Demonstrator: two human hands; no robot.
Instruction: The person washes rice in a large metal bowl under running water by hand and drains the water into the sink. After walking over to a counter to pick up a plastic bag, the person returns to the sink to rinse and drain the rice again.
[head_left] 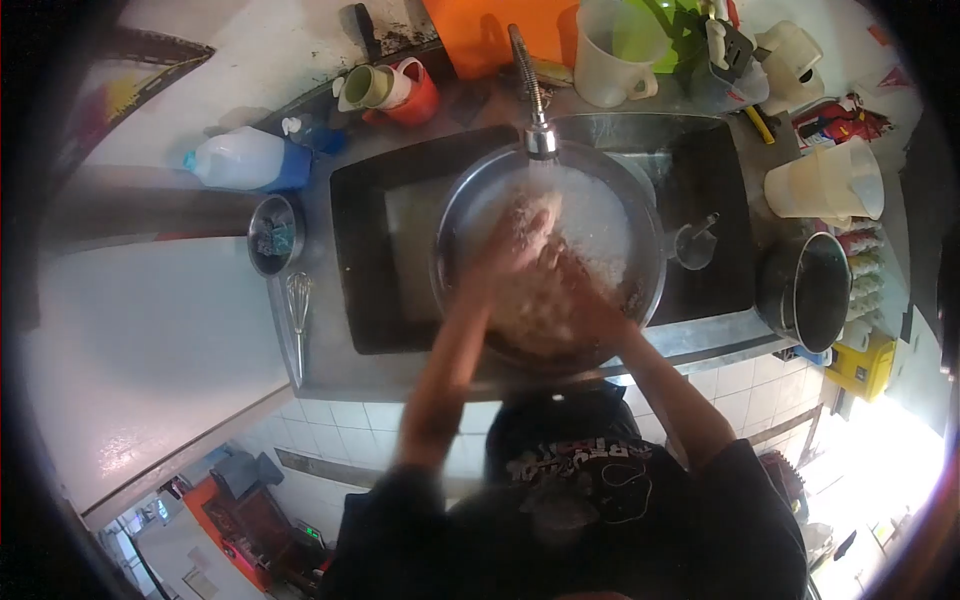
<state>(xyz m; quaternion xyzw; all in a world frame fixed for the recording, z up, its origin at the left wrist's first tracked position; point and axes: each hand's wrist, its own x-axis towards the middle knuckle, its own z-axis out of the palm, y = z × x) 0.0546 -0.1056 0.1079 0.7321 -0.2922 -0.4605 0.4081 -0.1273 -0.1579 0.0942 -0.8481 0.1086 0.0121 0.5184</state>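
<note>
A large round metal basin (652,290) rests over the double sink (375,325), holding cloudy liquid with pale pieces in it. Water runs into it from the faucet (541,137). My left hand (515,240) is over the upper middle of the basin, under the faucet, smeared by motion, with pale bits on or beside its fingers. My right hand (590,305) is in the basin's right part, close to my left hand; its fingers are blurred and partly hidden by the contents.
A metal bowl (275,235) and a whisk (299,305) lie left of the sink. A bottle (245,160) and a red cup (415,95) stand behind. On the right are a white pitcher (825,182), a pot (822,290) and a clear cup (693,247).
</note>
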